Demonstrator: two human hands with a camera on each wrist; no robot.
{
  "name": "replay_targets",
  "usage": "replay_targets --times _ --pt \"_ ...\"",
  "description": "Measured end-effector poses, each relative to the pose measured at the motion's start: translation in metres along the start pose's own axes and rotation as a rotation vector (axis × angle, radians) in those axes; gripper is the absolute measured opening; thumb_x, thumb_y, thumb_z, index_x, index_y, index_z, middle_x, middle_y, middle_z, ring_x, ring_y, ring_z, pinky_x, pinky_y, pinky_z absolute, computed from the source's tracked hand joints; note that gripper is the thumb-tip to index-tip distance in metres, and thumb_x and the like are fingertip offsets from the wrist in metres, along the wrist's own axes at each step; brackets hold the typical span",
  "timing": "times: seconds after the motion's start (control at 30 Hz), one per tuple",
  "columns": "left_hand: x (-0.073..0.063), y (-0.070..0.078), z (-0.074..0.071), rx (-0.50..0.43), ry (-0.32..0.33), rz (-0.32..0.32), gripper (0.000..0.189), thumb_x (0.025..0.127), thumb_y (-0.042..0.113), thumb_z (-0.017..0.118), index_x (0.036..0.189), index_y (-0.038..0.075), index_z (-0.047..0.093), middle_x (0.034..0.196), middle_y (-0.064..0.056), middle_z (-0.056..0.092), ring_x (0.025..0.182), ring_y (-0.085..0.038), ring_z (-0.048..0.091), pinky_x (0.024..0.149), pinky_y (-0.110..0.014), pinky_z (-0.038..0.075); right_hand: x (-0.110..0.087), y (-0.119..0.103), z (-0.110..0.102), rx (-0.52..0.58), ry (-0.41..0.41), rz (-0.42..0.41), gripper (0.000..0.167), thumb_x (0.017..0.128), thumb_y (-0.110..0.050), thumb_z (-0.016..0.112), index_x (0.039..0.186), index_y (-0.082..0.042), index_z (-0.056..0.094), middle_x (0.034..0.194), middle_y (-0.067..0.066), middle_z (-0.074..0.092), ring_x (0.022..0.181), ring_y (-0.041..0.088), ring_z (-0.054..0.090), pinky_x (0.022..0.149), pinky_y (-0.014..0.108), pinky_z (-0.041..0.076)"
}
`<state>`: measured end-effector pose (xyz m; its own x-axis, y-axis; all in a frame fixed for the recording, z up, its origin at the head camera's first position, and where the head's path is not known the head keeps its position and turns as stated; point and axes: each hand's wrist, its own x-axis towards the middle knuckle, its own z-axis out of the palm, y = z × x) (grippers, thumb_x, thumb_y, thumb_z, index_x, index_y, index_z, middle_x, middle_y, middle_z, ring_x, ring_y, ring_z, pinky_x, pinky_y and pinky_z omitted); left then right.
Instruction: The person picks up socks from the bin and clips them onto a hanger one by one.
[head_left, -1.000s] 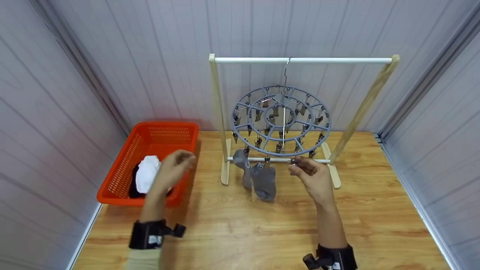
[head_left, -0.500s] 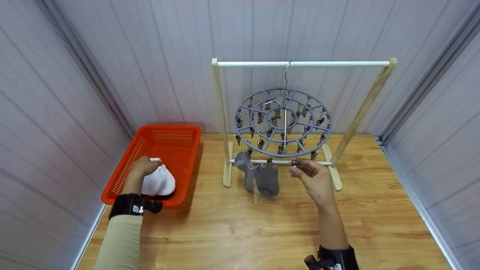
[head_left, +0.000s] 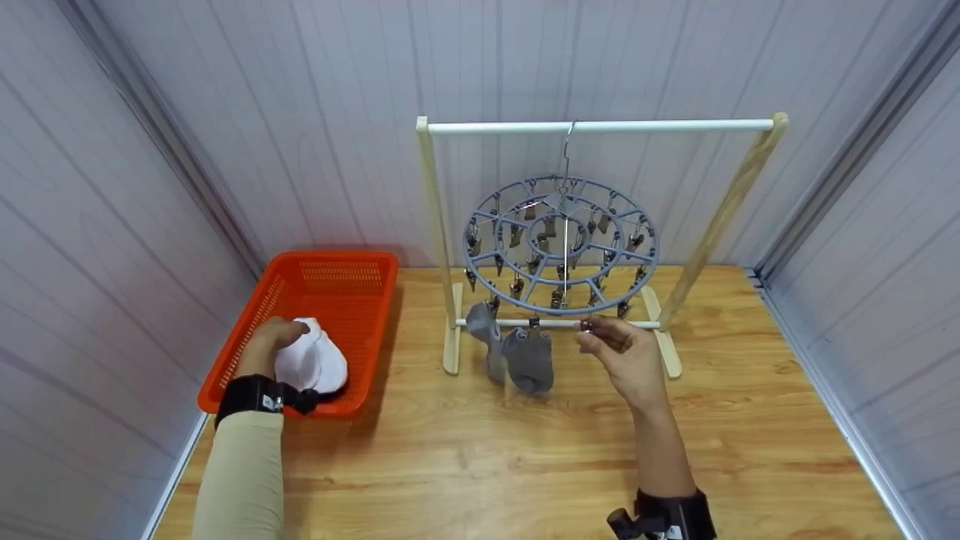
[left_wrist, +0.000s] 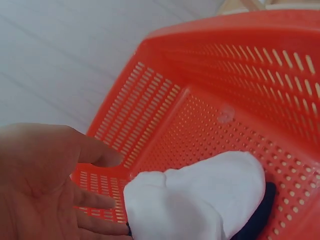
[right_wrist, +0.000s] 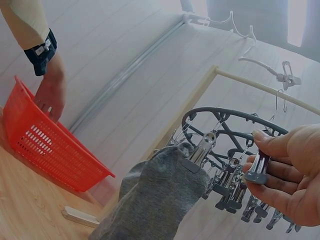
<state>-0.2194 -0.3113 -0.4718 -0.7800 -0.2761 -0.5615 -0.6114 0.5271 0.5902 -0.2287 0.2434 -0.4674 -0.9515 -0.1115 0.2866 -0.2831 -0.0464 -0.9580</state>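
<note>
My left hand [head_left: 268, 339] reaches into the orange basket [head_left: 388, 315]. In the left wrist view, its fingers extend loosely beside a white bundle of cloth [left_wrist: 200, 195], fingertips right at the edge. Dark navy cloth [left_wrist: 261, 215] shows beneath the bundle. At the round clip hanger [head_left: 658, 247], my right hand [head_left: 630, 364] pinches a metal clip [right_wrist: 257, 170] between thumb and fingers. Nothing is visible in that clip. Two grey socks hang left of it: one sock [head_left: 529, 366] straight down from its clip, the other sock [head_left: 487, 337] farther left.
A white bar [head_left: 675, 125] on wooden posts [head_left: 727, 210] carries the hanger. Several other clips [right_wrist: 231, 180] dangle around its rings. Wood-grain tabletop [head_left: 480, 465] extends in front, with pale panel walls [head_left: 345, 135] behind and at both sides.
My left hand has moved left and down into the basket, coming to the white bundle, and has shifted only slightly in the last half second. My right hand has kept its pinch on the clip.
</note>
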Motion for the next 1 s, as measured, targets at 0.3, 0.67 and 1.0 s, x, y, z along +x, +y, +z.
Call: replay_targets --times 0.3,0.67,1.0 --pt "0.011 -0.001 -0.003 -0.046 -0.014 -0.113 0.071 0.106 0.030 0.041 0.157 -0.015 0.026 0.163 -0.038 0.025 0.149 -0.050 0.027 0.125 -0.060 0.023 0.000 0.000 0.000 -0.009 0.007 -0.025 0.029 0.092 0.006 0.078 0.119 0.016 0.071 0.108 0.033 0.074 0.085 0.022 0.077 0.077 0.033 0.062" --pt "0.019 -0.018 0.000 -0.187 0.079 -0.077 0.071 0.104 0.022 0.047 0.155 -0.021 0.024 0.162 -0.039 0.028 0.149 -0.051 0.032 0.121 -0.059 0.032 0.000 0.001 0.001 -0.010 -0.006 -0.020 0.028 0.093 0.000 0.080 0.118 0.009 0.074 0.108 0.026 0.076 0.090 0.025 0.077 0.078 0.034 0.062" --pt "0.032 -0.018 0.009 -0.307 0.173 -0.015 0.063 0.102 0.018 0.059 0.151 -0.017 0.041 0.160 -0.033 0.037 0.141 -0.043 0.042 0.120 -0.054 0.036 0.000 0.004 0.003 -0.017 -0.002 -0.018 0.030 0.093 0.000 0.080 0.119 0.013 0.072 0.107 0.028 0.075 0.088 0.029 0.076 0.077 0.034 0.063"
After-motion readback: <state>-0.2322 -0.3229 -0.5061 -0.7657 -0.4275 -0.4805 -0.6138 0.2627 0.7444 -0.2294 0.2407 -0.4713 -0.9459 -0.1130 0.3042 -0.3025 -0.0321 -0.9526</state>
